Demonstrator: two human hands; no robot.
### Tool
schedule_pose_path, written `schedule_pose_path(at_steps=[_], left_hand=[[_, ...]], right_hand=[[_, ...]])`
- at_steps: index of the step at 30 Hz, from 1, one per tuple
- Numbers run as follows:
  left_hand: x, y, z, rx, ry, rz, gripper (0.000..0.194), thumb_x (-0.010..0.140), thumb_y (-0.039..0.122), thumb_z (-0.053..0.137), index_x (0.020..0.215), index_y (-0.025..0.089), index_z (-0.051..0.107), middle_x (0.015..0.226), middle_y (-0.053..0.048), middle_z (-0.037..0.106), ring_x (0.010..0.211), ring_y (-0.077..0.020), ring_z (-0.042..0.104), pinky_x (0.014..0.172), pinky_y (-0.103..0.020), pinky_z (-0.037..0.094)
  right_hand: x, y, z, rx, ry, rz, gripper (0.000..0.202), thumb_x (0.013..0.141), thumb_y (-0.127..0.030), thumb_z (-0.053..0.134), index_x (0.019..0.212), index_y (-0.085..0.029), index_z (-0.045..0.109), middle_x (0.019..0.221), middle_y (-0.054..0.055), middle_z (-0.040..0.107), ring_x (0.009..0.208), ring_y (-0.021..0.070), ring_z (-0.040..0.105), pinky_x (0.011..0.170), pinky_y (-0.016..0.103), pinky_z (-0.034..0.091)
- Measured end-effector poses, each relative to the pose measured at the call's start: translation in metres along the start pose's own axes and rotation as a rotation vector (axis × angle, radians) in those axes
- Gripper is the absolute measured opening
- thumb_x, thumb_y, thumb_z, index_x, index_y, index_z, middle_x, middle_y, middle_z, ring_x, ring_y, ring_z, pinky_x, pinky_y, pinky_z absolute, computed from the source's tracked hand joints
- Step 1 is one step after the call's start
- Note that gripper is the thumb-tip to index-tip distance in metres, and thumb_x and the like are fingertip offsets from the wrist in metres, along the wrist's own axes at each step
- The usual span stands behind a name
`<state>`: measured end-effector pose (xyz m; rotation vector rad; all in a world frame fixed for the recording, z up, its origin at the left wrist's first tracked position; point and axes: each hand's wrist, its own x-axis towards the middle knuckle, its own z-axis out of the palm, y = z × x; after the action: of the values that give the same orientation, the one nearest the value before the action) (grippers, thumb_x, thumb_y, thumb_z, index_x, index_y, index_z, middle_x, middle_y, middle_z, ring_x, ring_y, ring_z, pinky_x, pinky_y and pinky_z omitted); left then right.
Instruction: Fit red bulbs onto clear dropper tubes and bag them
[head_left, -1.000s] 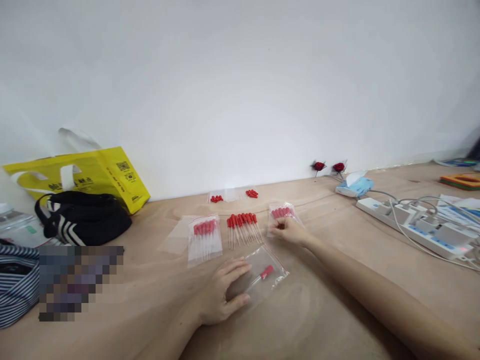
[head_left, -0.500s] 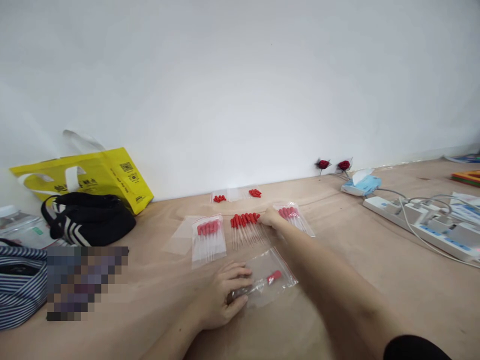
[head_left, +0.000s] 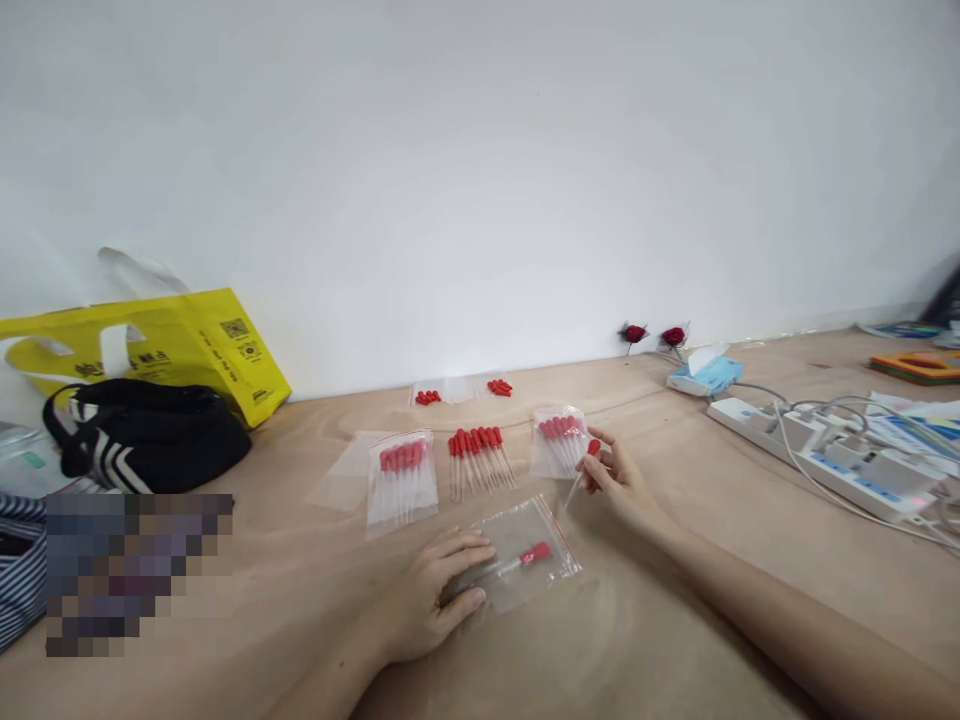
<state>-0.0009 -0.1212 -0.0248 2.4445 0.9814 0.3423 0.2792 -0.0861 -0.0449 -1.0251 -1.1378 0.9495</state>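
My left hand (head_left: 431, 600) is closed on the lower end of a clear zip bag (head_left: 514, 520), its fingers above and its thumb below. Inside that bag lies one dropper with a red bulb (head_left: 535, 553). To the right of the bag, my right hand (head_left: 621, 490) pinches a dropper (head_left: 593, 447), red bulb up and glass tube slanting down to the left. A row of loose red-bulbed droppers (head_left: 480, 445) lies beyond the bag. On either side of the row are filled bags of droppers, a left bag (head_left: 403, 475) and a right bag (head_left: 559, 440).
By the wall lies a bag of red bulbs (head_left: 457, 388). A yellow tote (head_left: 225, 350) and a black pouch (head_left: 180, 435) stand at left. At right are a tissue pack (head_left: 705, 375), a power strip (head_left: 817, 455) with cables, and two dark red roses (head_left: 673, 337).
My right hand has come back from the row, toward the right, with one dropper in its fingers. My left hand stays on the zip bag. The view has shifted slightly right.
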Motion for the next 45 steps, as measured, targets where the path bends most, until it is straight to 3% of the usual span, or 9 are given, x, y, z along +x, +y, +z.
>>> schedule_pose_path(at_steps=[5,10,15,21,25,27,30,38,45], left_hand=[[-0.003,-0.006,0.001,-0.008,-0.054,-0.105,0.048,0.081,0.036,0.048,0.127,0.029,0.038,0.133,-0.002,0.041,0.125,-0.0264,0.03,0.1,-0.047,0.029],[-0.005,-0.016,0.008,-0.034,-0.035,-0.108,0.056,0.079,0.038,0.05,0.131,0.032,0.029,0.132,-0.001,0.042,0.125,-0.0283,0.028,0.099,-0.047,0.029],[-0.004,-0.011,0.006,-0.028,-0.048,-0.131,0.056,0.078,0.035,0.051,0.131,0.031,0.031,0.134,-0.001,0.039,0.126,-0.0286,0.026,0.099,-0.048,0.028],[-0.002,-0.002,0.0,-0.016,-0.058,-0.119,0.053,0.078,0.033,0.051,0.129,0.03,0.034,0.134,-0.002,0.04,0.126,-0.0288,0.027,0.098,-0.049,0.03],[0.001,0.001,-0.003,-0.008,-0.051,-0.046,0.048,0.079,0.031,0.051,0.125,0.027,0.041,0.131,-0.004,0.044,0.123,-0.0263,0.033,0.1,-0.049,0.027],[0.002,0.002,-0.003,-0.009,-0.046,0.015,0.042,0.079,0.03,0.051,0.121,0.026,0.046,0.127,-0.004,0.048,0.12,-0.0237,0.038,0.102,-0.048,0.024],[0.004,0.002,-0.003,-0.023,-0.024,0.052,0.038,0.08,0.03,0.051,0.118,0.026,0.05,0.125,-0.004,0.051,0.118,-0.0225,0.041,0.103,-0.048,0.024],[0.002,0.002,-0.003,-0.038,-0.024,0.051,0.039,0.079,0.03,0.053,0.118,0.025,0.051,0.124,-0.005,0.052,0.117,-0.0228,0.042,0.102,-0.048,0.024],[0.003,0.003,-0.003,-0.035,-0.029,0.05,0.039,0.078,0.029,0.054,0.117,0.024,0.052,0.124,-0.006,0.051,0.117,-0.0233,0.042,0.102,-0.048,0.024]], right_hand=[[-0.014,0.008,0.009,0.174,0.023,0.174,0.051,0.061,-0.051,0.064,0.096,-0.022,0.041,0.064,-0.004,0.054,0.052,0.0106,0.052,0.052,0.026,0.042],[-0.025,0.009,0.017,0.209,-0.155,0.26,0.039,0.066,-0.052,0.06,0.085,-0.02,0.05,0.069,0.0,0.059,0.056,0.0113,0.054,0.059,0.028,0.044],[-0.026,0.009,0.012,-0.219,-0.374,0.064,0.028,0.068,-0.045,0.061,0.074,-0.018,0.065,0.077,0.004,0.058,0.072,0.0155,0.054,0.069,0.031,0.043],[-0.032,0.004,0.015,-0.659,-0.525,-0.221,0.018,0.076,-0.037,0.054,0.082,-0.029,0.07,0.104,0.006,0.054,0.102,0.0223,0.045,0.089,0.041,0.032],[-0.019,0.003,0.008,-0.659,-0.62,-0.206,0.017,0.075,-0.033,0.054,0.08,-0.028,0.07,0.103,0.005,0.057,0.099,0.0224,0.048,0.087,0.04,0.034],[0.001,0.005,0.004,-0.547,-0.606,-0.115,0.015,0.071,-0.03,0.056,0.071,-0.023,0.07,0.088,0.005,0.062,0.081,0.0184,0.056,0.074,0.032,0.042],[0.038,0.011,0.01,-0.571,-0.353,-0.022,0.014,0.067,-0.024,0.055,0.058,-0.018,0.064,0.057,0.001,0.058,0.055,0.0142,0.052,0.055,0.026,0.04],[0.103,0.034,0.086,-0.579,-0.19,-0.015,0.005,0.067,-0.015,0.056,0.067,-0.017,0.06,0.062,0.001,0.057,0.063,0.015,0.052,0.066,0.028,0.038],[0.114,0.043,0.091,-0.499,-0.15,0.054,0.016,0.06,-0.01,0.062,0.05,-0.019,0.053,0.055,0.0,0.053,0.059,0.0141,0.05,0.066,0.029,0.038]])
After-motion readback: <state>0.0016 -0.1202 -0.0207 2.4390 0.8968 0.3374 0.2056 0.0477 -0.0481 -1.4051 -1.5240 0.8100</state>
